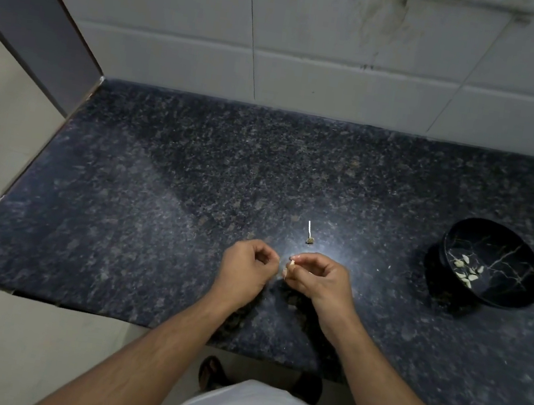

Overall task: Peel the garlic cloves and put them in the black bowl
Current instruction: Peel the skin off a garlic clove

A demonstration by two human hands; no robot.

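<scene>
Since the bowl (492, 263) sits well off to the right on the counter (152, 220), the whole next move comes down to that: whatever gets peeled has to travel rightward, and the right hand (317, 275) is clearly the nearer one for the drop.

Right now that hand pinches a clove (290, 264) at its fingertips, held above the counter just in front of the body. It's tiny in the shot, but its long axis looks roughly upright, with a bit of skin hanging at the lower end. The left hand (247, 263) is just beside it, fingers curled in with thumb meeting fingertips. It may be holding a scrap of peel, but I honestly can't tell if anything's in there.

Inside the bowl there's a small cluster of pale cloves (466, 270) lying on the left part of the floor, so I'd guess we're a fair way in.

Past the hands, a stem bit (309, 233) lies on the counter, a thin white stalk with a dark nub.
</scene>
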